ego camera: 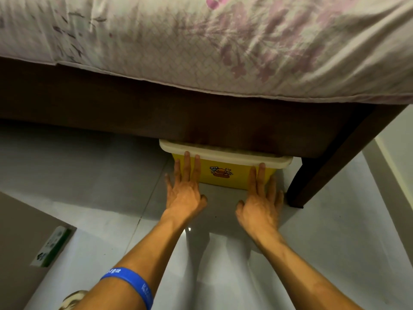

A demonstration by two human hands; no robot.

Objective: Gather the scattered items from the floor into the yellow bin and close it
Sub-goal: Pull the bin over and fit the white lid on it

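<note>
Bin [225, 175], yellow, lid [223, 154] on, half under bed [201, 115]. Left hand [184, 190] and right hand [260, 202]: fingers straight, flat against its front, gripping nothing.

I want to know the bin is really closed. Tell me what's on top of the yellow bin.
A cream lid sits on the yellow bin. Above that, the dark bed frame overhangs its rear part. The lid hides the bin's contents.

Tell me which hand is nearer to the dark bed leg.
Right. The right hand presses flat on the yellow bin's front, beside the bed leg. The left hand presses the bin's other end, farther from the leg.
</note>
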